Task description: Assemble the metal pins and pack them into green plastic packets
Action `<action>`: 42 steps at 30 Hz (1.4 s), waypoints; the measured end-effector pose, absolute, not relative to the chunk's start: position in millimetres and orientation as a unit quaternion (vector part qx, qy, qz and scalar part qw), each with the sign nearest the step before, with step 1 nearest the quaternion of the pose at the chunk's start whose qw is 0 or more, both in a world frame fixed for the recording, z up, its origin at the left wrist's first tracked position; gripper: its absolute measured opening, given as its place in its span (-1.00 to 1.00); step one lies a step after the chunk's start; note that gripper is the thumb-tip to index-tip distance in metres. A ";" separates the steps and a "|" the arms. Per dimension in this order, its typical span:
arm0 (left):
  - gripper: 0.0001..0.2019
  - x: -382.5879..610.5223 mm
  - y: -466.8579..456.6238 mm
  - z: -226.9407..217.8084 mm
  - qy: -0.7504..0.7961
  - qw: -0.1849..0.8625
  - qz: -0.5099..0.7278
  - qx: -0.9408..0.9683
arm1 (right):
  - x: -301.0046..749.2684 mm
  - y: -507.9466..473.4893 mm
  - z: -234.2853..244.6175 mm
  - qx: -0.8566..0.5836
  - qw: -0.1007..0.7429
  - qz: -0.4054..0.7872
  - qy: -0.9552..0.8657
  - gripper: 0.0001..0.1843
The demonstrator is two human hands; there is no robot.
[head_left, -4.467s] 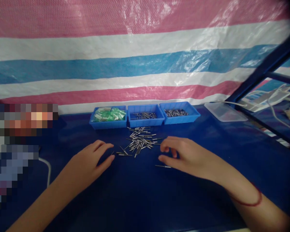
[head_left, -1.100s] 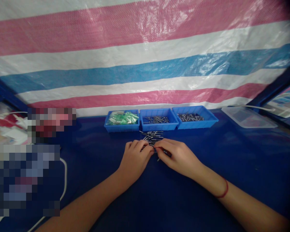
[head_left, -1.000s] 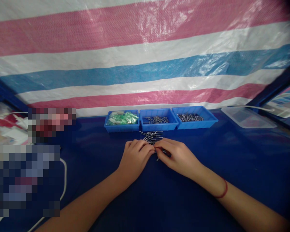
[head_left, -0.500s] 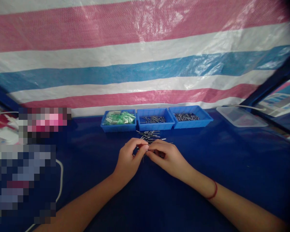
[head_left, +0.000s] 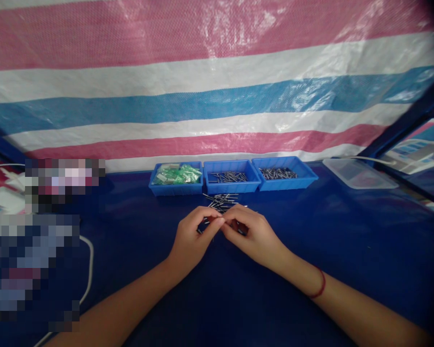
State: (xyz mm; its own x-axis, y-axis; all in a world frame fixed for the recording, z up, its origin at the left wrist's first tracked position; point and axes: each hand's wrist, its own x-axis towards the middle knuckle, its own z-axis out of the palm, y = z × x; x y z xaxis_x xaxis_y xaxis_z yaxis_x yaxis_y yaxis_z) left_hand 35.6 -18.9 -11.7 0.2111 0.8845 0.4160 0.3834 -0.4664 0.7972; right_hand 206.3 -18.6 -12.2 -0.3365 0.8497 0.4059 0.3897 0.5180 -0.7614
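Note:
A heap of thin metal pins [head_left: 221, 200] lies on the dark blue table [head_left: 311, 231] in front of three blue trays. My left hand [head_left: 193, 237] and my right hand [head_left: 251, 232] meet fingertip to fingertip just in front of the heap. Both are pinched shut on pins from the heap; a dark pin end shows under my left fingers. The left tray [head_left: 176, 179] holds green packets, the middle tray [head_left: 231, 176] loose pins, the right tray [head_left: 285, 173] shorter metal pins.
A striped pink, white and blue tarp [head_left: 217, 86] hangs right behind the trays. A clear plastic lid [head_left: 358, 173] lies at the back right beside a dark blue frame bar [head_left: 401, 120]. A white cable [head_left: 88, 260] curves at the left next to blurred items.
My hands moved from apart at either side of the heap to meeting at its front. In the last second they lifted slightly off the table with pins pinched between the fingers.

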 end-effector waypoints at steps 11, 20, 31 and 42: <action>-0.97 34.4 -16.0 -12.9 0.417 0.238 0.484 0.731 | 213.2 -16.0 -12.9 -0.420 0.435 0.295 -0.740 -0.94; -0.94 33.6 -16.4 -13.5 0.398 0.244 0.450 0.761 | 215.6 -20.8 -9.0 -0.399 0.475 0.291 -0.728 -0.96; -0.81 30.8 -18.7 -12.2 0.420 0.185 0.365 0.810 | 228.6 -7.1 -3.8 -0.462 0.476 0.251 -0.705 -0.85; -0.74 31.0 -20.8 -12.5 0.441 0.044 0.172 0.880 | 316.3 53.5 -12.1 -0.635 0.411 -0.130 -0.641 -0.69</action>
